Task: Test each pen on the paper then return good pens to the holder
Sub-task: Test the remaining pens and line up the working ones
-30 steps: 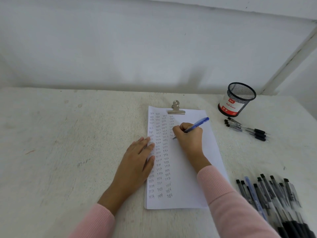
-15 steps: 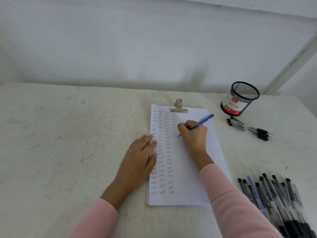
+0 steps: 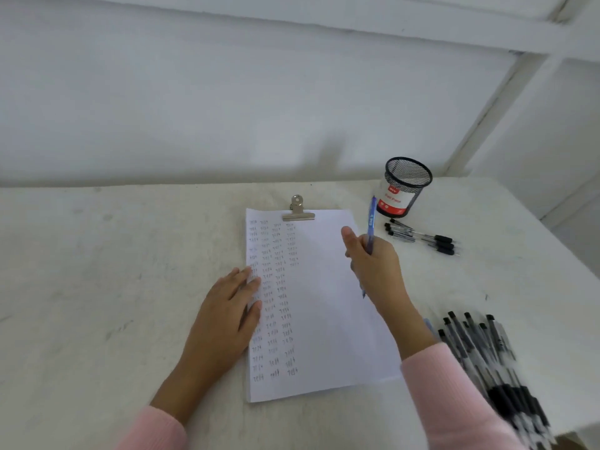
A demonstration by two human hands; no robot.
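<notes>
2 hands show: the right hand (image 3: 373,267) fingers grasp a blue pen (image 3: 370,227) upright, above the paper (image 3: 328,306); left hand (image 3: 227,316) lies flat, fingers released, on its edge. Holder (image 3: 406,186) stands beyond.

blue pen (image 3: 371,222), black mesh holder (image 3: 407,186) — pink sleeve (image 3: 454,401)

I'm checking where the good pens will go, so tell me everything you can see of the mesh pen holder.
The pen holder is a round cup of black wire mesh, wider at its open rim than at its base. A red and white label wraps its lower front; the print is too blurred to read. It stands upright at the far right of the white table, beyond the clipped paper, with a few black pens lying just in front. No pens show inside it, and nothing visibly touches it.
</notes>
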